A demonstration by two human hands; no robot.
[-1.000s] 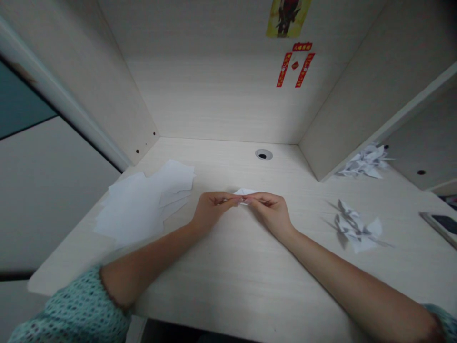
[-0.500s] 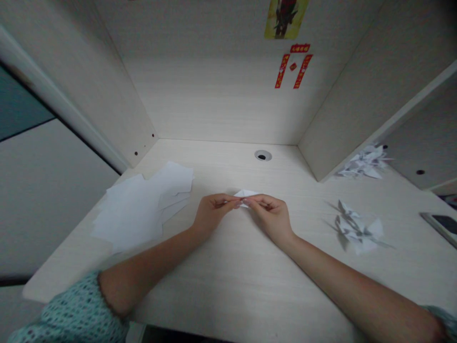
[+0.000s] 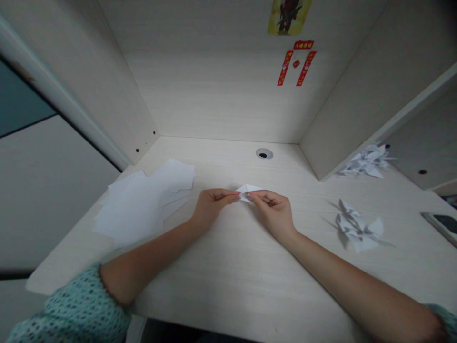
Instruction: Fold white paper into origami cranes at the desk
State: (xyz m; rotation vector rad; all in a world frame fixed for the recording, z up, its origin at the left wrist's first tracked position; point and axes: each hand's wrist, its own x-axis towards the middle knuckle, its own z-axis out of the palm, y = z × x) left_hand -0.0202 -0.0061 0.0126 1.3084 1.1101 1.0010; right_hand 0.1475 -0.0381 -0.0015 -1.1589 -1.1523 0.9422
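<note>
Slightly more of the folded paper [image 3: 249, 189] is shown than half a second ago, its white point now raised a little above the fingertips, while both hands are kept almost where they were. It is held just above the desk [image 3: 228, 286], near the middle, and is pinched from both sides. The left hand [image 3: 213, 206] is turned palm inward, with thumb and forefinger closed on the paper's left edge and the other fingers curled under. The right hand [image 3: 274, 213] is set opposite, with thumb and forefinger closed on the right edge, so that the fingertips of the two hands nearly touch. Both forearms are stretched out bare over the desk and angled inward, and a green patterned sleeve [image 3: 78, 309] is pushed back on the left arm. Loose white sheets [image 3: 143, 209] are spread to the left of the left hand, apart from it. Folded paper figures [image 3: 357, 227] are laid to the right, well apart from the right hand. A phone [image 3: 441, 223] is seen at the right edge.
</note>
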